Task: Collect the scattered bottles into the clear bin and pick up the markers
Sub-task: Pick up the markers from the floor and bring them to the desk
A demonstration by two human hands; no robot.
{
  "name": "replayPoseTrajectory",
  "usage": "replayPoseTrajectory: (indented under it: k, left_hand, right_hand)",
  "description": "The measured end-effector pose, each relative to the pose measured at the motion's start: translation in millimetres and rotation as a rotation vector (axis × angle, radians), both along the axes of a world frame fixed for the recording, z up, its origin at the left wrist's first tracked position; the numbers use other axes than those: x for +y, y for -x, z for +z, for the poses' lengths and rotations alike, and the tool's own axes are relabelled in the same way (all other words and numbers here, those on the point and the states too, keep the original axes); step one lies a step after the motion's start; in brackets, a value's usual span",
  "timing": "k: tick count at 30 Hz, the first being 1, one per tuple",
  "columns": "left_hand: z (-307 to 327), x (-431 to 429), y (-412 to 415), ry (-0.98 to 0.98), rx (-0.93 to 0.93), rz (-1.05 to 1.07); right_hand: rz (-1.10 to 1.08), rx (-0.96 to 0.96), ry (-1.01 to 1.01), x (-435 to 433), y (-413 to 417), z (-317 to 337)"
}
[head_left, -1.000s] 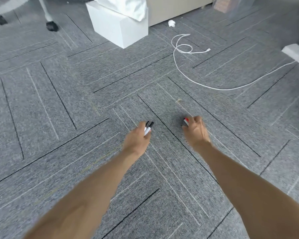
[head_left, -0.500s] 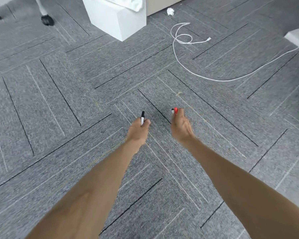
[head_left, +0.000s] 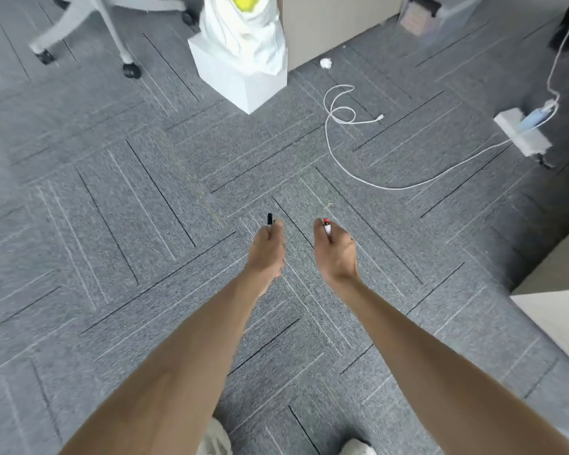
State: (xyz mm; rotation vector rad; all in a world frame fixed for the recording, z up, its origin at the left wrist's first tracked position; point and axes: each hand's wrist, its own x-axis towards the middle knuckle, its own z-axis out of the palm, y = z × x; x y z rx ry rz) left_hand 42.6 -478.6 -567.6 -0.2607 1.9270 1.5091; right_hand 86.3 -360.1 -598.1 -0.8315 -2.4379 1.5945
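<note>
My left hand (head_left: 267, 247) grips a marker with a black cap (head_left: 269, 219); the cap sticks up past my fingers. A white marker with a red cap (head_left: 327, 225) is gripped in my right hand (head_left: 335, 249), tip pointing away from me. Both hands are held out side by side above the grey carpet, a short gap between them. A clear plastic bin (head_left: 440, 14) stands at the far right by a beige cabinet. No bottles show on the floor.
A white box (head_left: 240, 80) with a white bag holding a yellow ball stands ahead. A white cable (head_left: 342, 113) loops across the carpet to a white power strip (head_left: 521, 133). Chair wheels (head_left: 130, 70) sit far left; a beige furniture edge (head_left: 559, 303) is at right.
Both hands have risen from the carpet with their markers and drawn closer together. The view has tilted up and back, bringing my shoes, the chair and the clear bin into sight.
</note>
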Motion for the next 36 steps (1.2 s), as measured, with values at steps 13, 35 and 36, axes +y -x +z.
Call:
replayPoseTrajectory:
  k: [13, 35, 36]
  left_hand:
    - [298.0, -22.7, -11.4, 0.000, -0.111, -0.116]
    - [556.3, 181.1, 125.5, -0.016, 0.206, -0.451]
    - [560.5, 196.6, 134.3, -0.009, 0.217, -0.458]
  right_hand:
    - [-0.105, -0.179, 0.355, -18.2, -21.2, 313.3]
    - [-0.384, 0.007, 0.015, 181.0, 70.0, 600.7]
    - [-0.393, 0.014, 0.015, 196.4, 78.1, 604.3]
